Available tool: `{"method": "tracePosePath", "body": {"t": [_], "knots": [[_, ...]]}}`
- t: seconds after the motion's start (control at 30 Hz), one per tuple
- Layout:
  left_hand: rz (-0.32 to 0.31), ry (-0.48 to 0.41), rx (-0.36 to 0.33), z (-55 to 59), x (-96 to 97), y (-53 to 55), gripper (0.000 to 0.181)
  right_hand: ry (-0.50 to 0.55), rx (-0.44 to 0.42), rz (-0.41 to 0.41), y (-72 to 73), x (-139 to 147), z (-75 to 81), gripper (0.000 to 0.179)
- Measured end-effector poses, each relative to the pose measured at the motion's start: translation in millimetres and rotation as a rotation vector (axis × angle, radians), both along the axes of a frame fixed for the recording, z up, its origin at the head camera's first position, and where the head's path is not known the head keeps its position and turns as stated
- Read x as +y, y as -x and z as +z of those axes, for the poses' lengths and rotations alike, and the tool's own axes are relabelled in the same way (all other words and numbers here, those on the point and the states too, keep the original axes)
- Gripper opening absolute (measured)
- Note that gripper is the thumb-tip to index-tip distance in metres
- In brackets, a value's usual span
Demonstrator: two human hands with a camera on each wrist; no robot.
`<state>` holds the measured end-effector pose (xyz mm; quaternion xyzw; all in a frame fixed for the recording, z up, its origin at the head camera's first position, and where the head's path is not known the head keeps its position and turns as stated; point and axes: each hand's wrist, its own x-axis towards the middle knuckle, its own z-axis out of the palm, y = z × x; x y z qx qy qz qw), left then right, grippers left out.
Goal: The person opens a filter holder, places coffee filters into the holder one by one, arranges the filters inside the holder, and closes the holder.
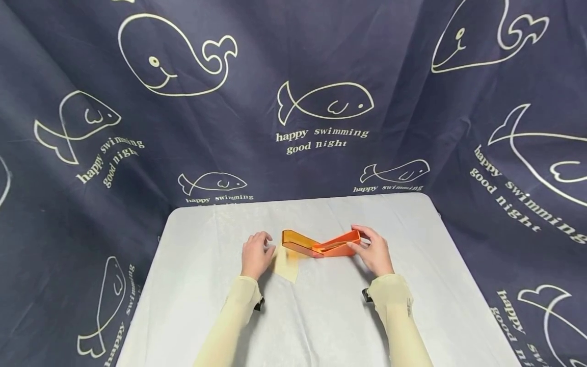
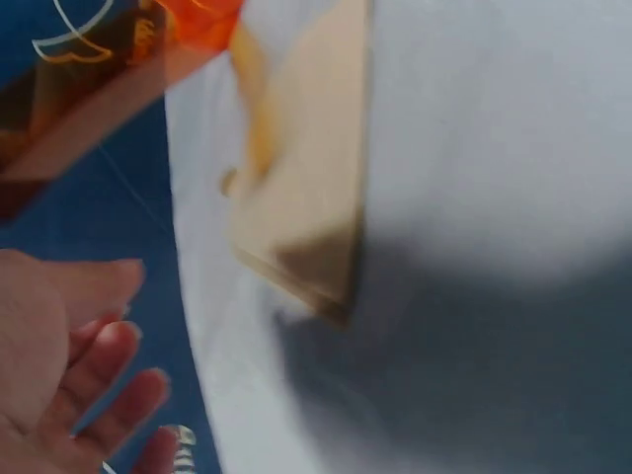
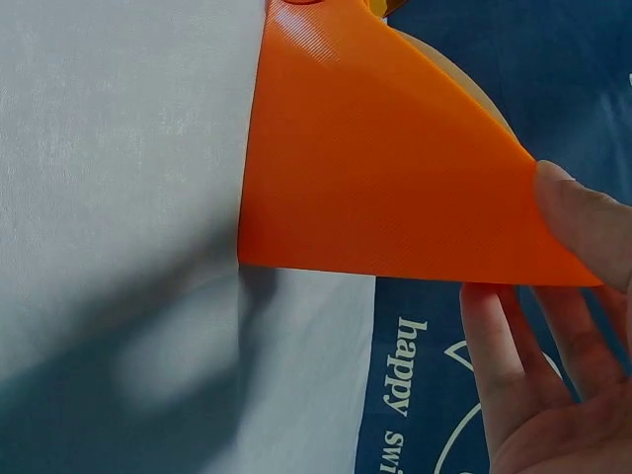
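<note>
Dead centre of the head view, here's the orange box [image 1: 339, 249], its see-through amber lid [image 1: 298, 244] open and reaching out to the left! The right hand [image 1: 377, 255] has a firm grip on the box's right end, thumb in front, fingers behind. And over to the left, the left hand [image 1: 257, 255]: grip loose, fingers apart, nothing held, just beside a cream sheet [image 1: 286, 271] lying on the white worktop [image 1: 183, 285]. Whale-and-fish navy cloth [image 1: 257, 137] fills the upper frame.
</note>
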<state>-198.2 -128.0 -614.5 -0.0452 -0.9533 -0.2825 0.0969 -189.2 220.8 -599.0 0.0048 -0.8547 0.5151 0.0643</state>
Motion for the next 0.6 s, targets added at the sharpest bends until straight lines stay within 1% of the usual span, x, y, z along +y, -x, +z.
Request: {"method": "tracePosePath", "body": {"t": [0.07, 0.13, 0.23, 0.33, 0.5, 0.6], "knots": [[0.013, 0.0, -0.093, -6.4, -2.2, -1.1, 0.027, -0.003, -0.001, 0.001, -0.2, 0, 0.6, 0.052], [0.03, -0.011, -0.176, -9.5, -2.7, -2.8, 0.034, -0.011, -0.001, 0.005, -0.8, 1, 1.3, 0.053], [0.028, -0.006, -0.254, -12.5, -1.8, -4.4, 0.044, -0.023, -0.004, 0.0, -0.9, 3, 2.5, 0.053], [0.015, 0.029, -0.279, -16.9, 0.4, -5.3, 0.047, -0.025, 0.005, -0.002, -0.4, 4, 3.2, 0.053], [0.02, 0.084, -0.257, -24.5, 2.8, -8.6, 0.044, -0.028, 0.022, 0.008, 0.9, 4, 1.8, 0.053], [0.033, 0.074, -0.244, -27.3, 3.4, -11.5, 0.042, -0.033, 0.012, 0.012, 0.3, 3, -0.3, 0.054]]}}
